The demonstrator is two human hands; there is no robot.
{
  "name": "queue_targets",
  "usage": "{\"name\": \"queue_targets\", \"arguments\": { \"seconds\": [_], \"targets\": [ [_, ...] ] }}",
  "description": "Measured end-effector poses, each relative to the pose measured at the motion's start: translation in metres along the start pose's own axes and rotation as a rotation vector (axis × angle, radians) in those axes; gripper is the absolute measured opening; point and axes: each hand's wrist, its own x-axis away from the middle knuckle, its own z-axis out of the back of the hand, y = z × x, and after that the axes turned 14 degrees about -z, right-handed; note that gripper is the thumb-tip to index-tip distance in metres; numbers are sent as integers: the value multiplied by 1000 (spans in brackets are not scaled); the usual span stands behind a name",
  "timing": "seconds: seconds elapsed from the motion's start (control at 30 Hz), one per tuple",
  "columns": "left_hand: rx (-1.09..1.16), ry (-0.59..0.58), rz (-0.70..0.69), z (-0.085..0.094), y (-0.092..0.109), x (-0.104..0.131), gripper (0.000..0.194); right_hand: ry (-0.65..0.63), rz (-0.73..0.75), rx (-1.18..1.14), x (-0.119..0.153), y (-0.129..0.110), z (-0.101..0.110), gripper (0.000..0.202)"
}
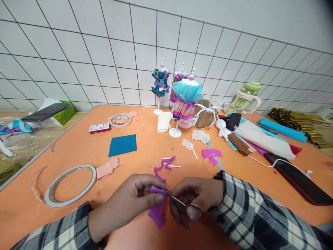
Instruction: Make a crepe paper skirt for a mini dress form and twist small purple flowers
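Toward near edge of tabletop [85,149]: left hand [135,195] pinching purple strip [158,217] between thumb and fingers; right hand [199,194] gripping scissors [179,201] beside strip.

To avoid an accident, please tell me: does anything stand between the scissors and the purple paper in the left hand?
Nothing visible does. The scissors in the right hand reach the purple paper; the left hand holds it close beside their tip.
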Motion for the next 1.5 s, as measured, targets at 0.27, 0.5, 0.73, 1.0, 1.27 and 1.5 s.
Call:
{"name": "queue_targets", "arguments": {
  "seconds": [0.27, 0.5, 0.73, 1.0, 1.27, 1.5],
  "targets": [
    [-77, -22, -39, 2, 4, -4, 31, -14, 17, 42, 1, -6, -2, 54],
    [-120, -61, -6, 1, 5, -2, 32, -6, -33, -78, 1, -5, -4, 46],
    [-91, -12, -2, -2, 7, -4, 25, -29, -39, -137, -4, -3, -6, 53],
    [-108, -39, 15, -4, 8, -4, 21, -75, -64, -157, -3, 1, -3, 55],
    [-127, -39, 22, -7, 8, -4, 21, -58, -87, -130, -2, -3, -5, 55],
    [-139, -50, 14, -7, 6, -2, 22, -81, -100, -142, -2, -3, -4, 53]
  ]
}}
